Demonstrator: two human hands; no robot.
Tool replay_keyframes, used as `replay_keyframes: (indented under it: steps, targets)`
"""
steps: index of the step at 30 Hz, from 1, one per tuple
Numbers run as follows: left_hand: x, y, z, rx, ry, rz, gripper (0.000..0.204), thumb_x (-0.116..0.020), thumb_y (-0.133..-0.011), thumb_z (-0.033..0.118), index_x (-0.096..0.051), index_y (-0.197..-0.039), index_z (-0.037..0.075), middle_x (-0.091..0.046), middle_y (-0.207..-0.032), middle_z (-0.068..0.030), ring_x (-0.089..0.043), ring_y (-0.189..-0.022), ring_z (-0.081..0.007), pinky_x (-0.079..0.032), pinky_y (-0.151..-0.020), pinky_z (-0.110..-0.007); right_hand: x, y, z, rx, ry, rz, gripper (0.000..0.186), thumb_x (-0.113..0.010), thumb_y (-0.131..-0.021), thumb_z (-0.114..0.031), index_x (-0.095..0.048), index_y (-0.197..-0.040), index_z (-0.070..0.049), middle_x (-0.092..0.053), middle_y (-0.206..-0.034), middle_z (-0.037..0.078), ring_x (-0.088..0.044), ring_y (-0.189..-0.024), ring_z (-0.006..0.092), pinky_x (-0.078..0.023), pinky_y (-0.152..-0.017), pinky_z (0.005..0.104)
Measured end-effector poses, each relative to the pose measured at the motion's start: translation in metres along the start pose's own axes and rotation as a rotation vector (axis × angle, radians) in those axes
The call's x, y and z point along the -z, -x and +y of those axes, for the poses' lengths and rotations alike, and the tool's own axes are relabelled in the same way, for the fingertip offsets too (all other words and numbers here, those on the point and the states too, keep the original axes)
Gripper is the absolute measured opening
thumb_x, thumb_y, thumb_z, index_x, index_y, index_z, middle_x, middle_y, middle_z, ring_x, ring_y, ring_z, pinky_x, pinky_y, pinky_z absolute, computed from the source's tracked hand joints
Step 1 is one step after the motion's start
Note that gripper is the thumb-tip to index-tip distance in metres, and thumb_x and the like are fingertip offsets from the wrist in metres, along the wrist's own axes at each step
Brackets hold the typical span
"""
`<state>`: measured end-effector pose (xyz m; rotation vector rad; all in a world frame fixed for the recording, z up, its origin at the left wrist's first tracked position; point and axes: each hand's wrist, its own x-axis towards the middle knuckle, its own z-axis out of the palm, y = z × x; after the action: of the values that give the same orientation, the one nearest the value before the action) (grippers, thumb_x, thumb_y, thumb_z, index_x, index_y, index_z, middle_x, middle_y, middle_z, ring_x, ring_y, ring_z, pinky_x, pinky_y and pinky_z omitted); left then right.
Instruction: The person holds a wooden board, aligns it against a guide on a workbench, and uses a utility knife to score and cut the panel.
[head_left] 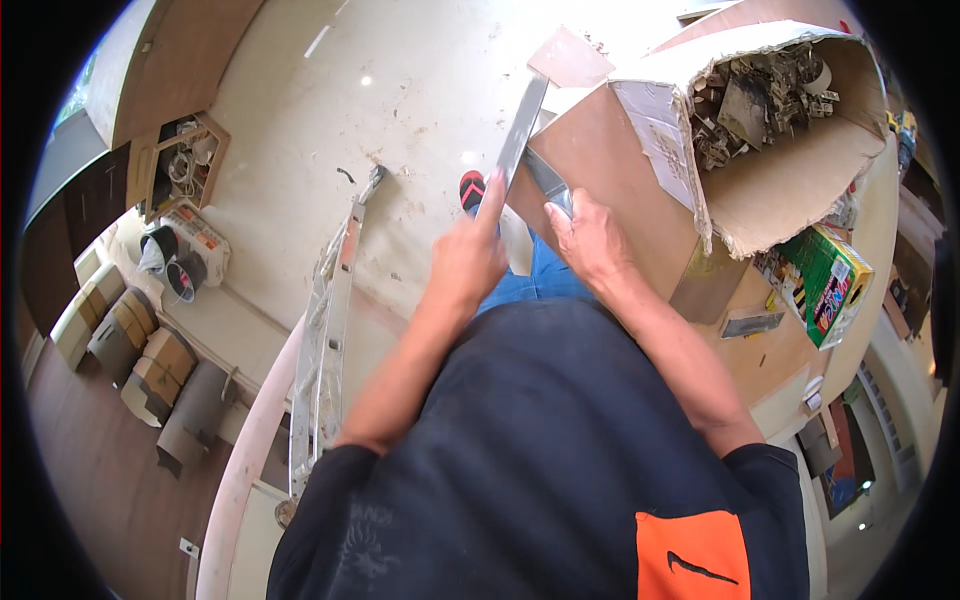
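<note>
My left hand (468, 250), slightly blurred, grips a long flat metal blade (523, 122) that points up and away from me. My right hand (590, 238) is closed on a wide steel scraper (546, 178), its face close beside or against the long blade; I cannot tell whether they touch. Both hands are in front of my body, above the near end of a brown board (600, 150).
A debris-filled cardboard box (775, 190) sits on the worktop at the right, near a green carton (820, 280). An aluminium ladder (335, 285) lies or leans at the left. Beyond it stand rolls (195, 420), buckets (182, 278) and a cabinet (170, 60).
</note>
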<state>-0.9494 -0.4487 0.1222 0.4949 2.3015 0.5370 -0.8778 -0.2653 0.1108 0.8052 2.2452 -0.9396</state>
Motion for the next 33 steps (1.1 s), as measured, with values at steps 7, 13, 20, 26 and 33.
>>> replay_keyframes:
  steps: [7, 13, 20, 26, 33]
  targets:
    - [-0.008, -0.004, -0.019, -0.142, 0.078, 0.211, 0.081, -0.057, -0.081, 0.001, -0.040, -0.159, 0.019, -0.067, -0.079, -0.0227, -0.066, -0.074, -0.0434, -0.054, -0.070, -0.053, -0.005, -0.010, 0.010, 0.061, -0.094, 0.028, 0.046, -0.064, -0.098, -0.043, -0.062, -0.096, 0.003, -0.069, -0.091, 0.033, -0.068, -0.087, 0.0507, -0.055, -0.077, 0.0557]
    - [-0.004, 0.011, -0.005, 0.018, -0.092, -0.021, 0.083, -0.057, -0.081, 0.002, -0.039, -0.160, 0.018, -0.068, -0.080, -0.0218, -0.068, -0.072, -0.0425, -0.054, -0.068, -0.053, -0.013, -0.011, 0.015, 0.048, -0.137, 0.034, 0.047, -0.064, -0.098, -0.044, -0.062, -0.095, 0.003, -0.068, -0.090, 0.033, -0.068, -0.088, 0.0510, -0.054, -0.077, 0.0557]
    - [0.012, -0.006, 0.010, -0.115, -0.074, 0.181, 0.086, -0.055, -0.078, -0.002, -0.039, -0.160, 0.018, -0.068, -0.079, -0.0244, -0.067, -0.070, -0.0425, -0.052, -0.068, -0.051, -0.011, -0.009, 0.013, 0.070, -0.132, 0.047, 0.046, -0.065, -0.097, -0.042, -0.062, -0.094, 0.004, -0.068, -0.090, 0.034, -0.068, -0.087, 0.0510, -0.054, -0.076, 0.0564]
    - [0.004, -0.010, 0.014, -0.125, -0.078, 0.249, 0.081, -0.057, -0.081, 0.001, -0.043, -0.158, 0.021, -0.070, -0.082, -0.0228, -0.069, -0.075, -0.0427, -0.055, -0.073, -0.053, -0.011, -0.009, 0.012, 0.073, -0.080, 0.052, 0.042, -0.065, -0.098, -0.040, -0.063, -0.095, 0.002, -0.069, -0.090, 0.032, -0.069, -0.087, 0.0499, -0.055, -0.077, 0.0555]
    - [0.019, 0.010, -0.034, 0.042, 0.051, 0.183, 0.081, -0.058, -0.081, 0.002, -0.042, -0.159, 0.022, -0.068, -0.079, -0.0237, -0.069, -0.074, -0.0411, -0.054, -0.072, -0.051, 0.003, 0.005, 0.009, 0.209, 0.203, 0.354, 0.030, -0.065, -0.098, -0.034, -0.062, -0.101, -0.005, -0.068, -0.093, 0.023, -0.069, -0.086, 0.0438, -0.054, -0.073, 0.0533]
